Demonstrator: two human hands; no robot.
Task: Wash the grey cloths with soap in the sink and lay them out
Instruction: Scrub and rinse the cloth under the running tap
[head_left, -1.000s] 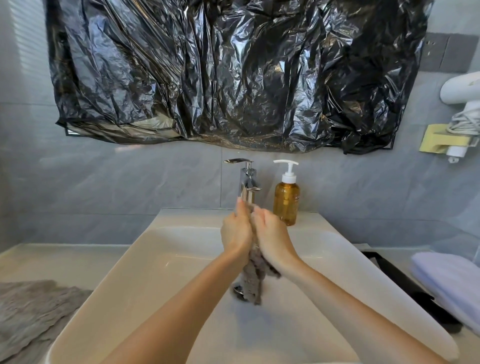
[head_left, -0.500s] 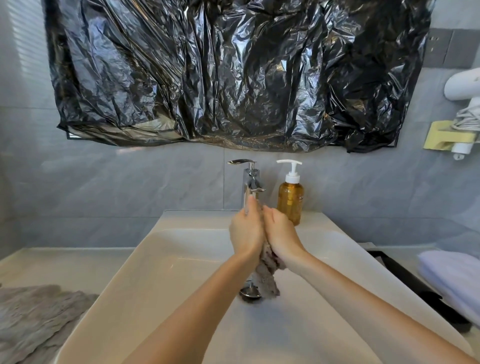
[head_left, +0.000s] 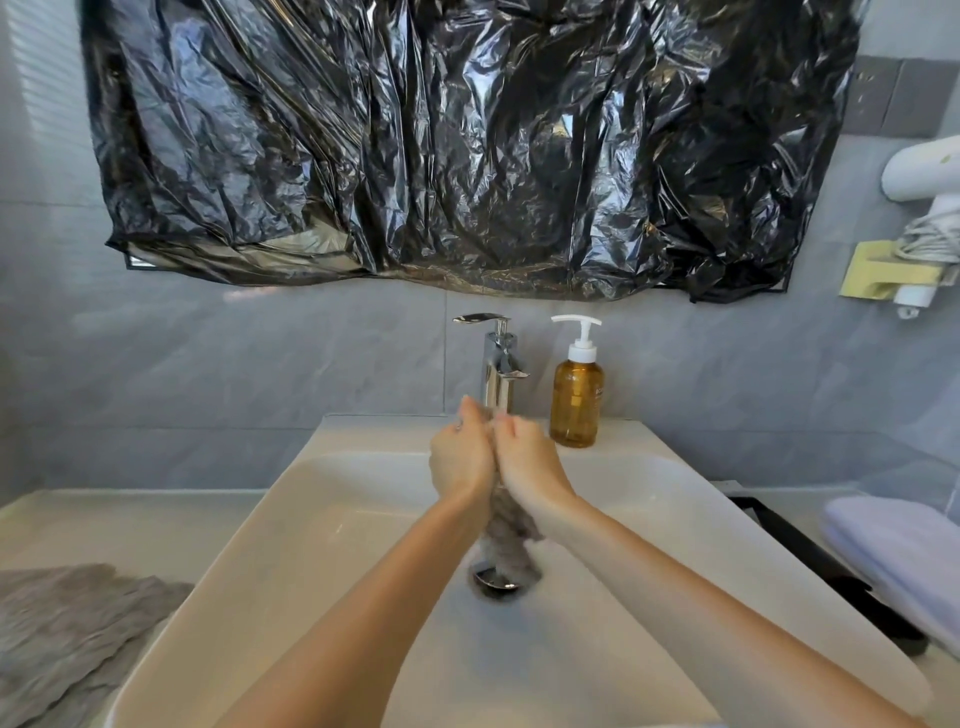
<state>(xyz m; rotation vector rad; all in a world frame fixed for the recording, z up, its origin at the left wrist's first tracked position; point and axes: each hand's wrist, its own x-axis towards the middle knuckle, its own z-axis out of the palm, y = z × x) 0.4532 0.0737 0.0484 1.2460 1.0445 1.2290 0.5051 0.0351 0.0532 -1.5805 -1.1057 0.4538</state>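
Observation:
A wet grey cloth (head_left: 506, 535) is squeezed between my two hands over the white sink (head_left: 311, 519), its bunched end hanging down to the drain (head_left: 496, 579). My left hand (head_left: 460, 457) and my right hand (head_left: 527, 460) press together around the cloth's upper part, just below the chrome tap (head_left: 497, 369). Most of the cloth is hidden between my palms. An amber soap bottle (head_left: 576, 397) with a white pump stands on the sink's back ledge, right of the tap. Another grey cloth (head_left: 67, 629) lies spread on the counter at the left.
A black plastic sheet (head_left: 467, 145) covers the mirror above the sink. At the right, a folded pale towel (head_left: 898, 545) lies on a black tray (head_left: 810, 561). A white hair dryer (head_left: 930, 176) hangs on the right wall.
My hands have moved forward and up toward the tap with the cloth between them. The cloth's hanging end now looks shorter and more bunched.

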